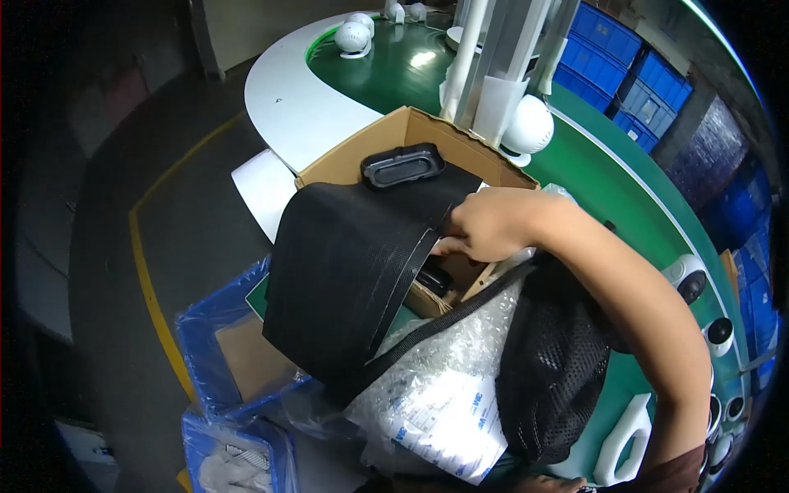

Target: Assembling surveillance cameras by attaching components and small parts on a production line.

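Observation:
My right hand [493,226] reaches in from the right over an open cardboard box [386,131]. Its fingers close at the edge of a black fabric flap [345,246], the thumb beneath. The flap belongs to a black bag with a mesh side [555,361] and drapes across the box. On it rests a shallow black plastic tray [403,166]. Inside the box, below my fingers, a glossy black object [434,278] partly shows. Clear bubble wrap [444,353] and a printed white sheet [456,423] lie nearer me. At the lower edge only part of my left hand [552,485] shows, its fingers mostly hidden.
A green round table with a white rim [283,90] surrounds a central post [501,74]. White round devices [528,125] stand on it, and several cameras [689,279] line its right side. Lined blue bins [205,361] sit at left. Blue crates [600,49] are stacked behind.

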A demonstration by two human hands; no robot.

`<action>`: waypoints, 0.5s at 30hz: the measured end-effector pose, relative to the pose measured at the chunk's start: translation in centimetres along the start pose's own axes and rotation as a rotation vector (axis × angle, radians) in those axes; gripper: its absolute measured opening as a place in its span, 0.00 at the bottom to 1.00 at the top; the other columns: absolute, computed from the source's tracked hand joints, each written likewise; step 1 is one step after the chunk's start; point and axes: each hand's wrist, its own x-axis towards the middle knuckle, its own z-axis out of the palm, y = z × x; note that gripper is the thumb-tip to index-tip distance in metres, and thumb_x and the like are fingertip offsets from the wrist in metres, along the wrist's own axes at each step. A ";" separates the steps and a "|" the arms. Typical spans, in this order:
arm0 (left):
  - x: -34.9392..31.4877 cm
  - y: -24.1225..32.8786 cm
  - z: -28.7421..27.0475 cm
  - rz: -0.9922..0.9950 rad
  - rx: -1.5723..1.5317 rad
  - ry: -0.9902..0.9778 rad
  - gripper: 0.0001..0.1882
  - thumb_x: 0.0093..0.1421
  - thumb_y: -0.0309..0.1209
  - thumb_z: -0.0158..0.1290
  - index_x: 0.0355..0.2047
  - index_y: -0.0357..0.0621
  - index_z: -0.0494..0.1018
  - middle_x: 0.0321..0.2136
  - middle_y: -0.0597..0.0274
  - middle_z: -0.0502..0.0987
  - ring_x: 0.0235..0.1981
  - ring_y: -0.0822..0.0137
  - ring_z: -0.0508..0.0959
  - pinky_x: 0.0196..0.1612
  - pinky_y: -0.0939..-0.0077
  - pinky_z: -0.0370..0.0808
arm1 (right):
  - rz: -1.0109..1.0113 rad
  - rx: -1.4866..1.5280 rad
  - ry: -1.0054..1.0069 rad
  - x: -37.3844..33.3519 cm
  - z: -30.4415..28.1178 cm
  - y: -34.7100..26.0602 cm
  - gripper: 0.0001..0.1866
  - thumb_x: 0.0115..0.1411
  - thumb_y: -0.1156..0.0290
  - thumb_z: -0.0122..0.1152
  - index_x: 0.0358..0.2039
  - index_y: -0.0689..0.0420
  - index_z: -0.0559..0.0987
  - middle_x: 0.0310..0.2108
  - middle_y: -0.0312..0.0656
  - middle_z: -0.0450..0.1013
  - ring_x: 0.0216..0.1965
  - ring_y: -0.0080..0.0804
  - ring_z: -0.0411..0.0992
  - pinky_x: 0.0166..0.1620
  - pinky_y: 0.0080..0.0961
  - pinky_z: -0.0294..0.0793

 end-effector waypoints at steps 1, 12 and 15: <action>-0.2 0.3 0.2 0.016 -0.022 -0.050 0.11 0.54 0.35 0.41 0.34 0.45 0.70 0.18 0.60 0.72 0.16 0.66 0.72 0.18 0.70 0.66 | -0.017 0.038 -0.024 -0.3 -0.1 0.3 0.19 0.56 0.56 0.46 0.32 0.60 0.76 0.29 0.52 0.72 0.34 0.47 0.70 0.38 0.33 0.67; 0.2 -4.5 2.6 -0.005 -0.324 0.049 0.15 0.53 0.37 0.45 0.40 0.48 0.69 0.23 0.56 0.73 0.23 0.62 0.74 0.25 0.71 0.69 | 0.001 0.033 -0.022 -1.2 -0.1 2.4 0.32 0.49 0.77 0.48 0.57 0.53 0.53 0.39 0.48 0.71 0.37 0.45 0.70 0.41 0.33 0.68; 0.0 -5.2 2.7 -0.022 -0.326 0.067 0.15 0.53 0.37 0.45 0.40 0.47 0.69 0.23 0.55 0.73 0.23 0.62 0.74 0.25 0.71 0.69 | -0.210 0.093 0.105 -0.1 0.9 2.1 0.19 0.47 0.75 0.53 0.43 0.60 0.69 0.30 0.50 0.73 0.31 0.47 0.71 0.35 0.34 0.70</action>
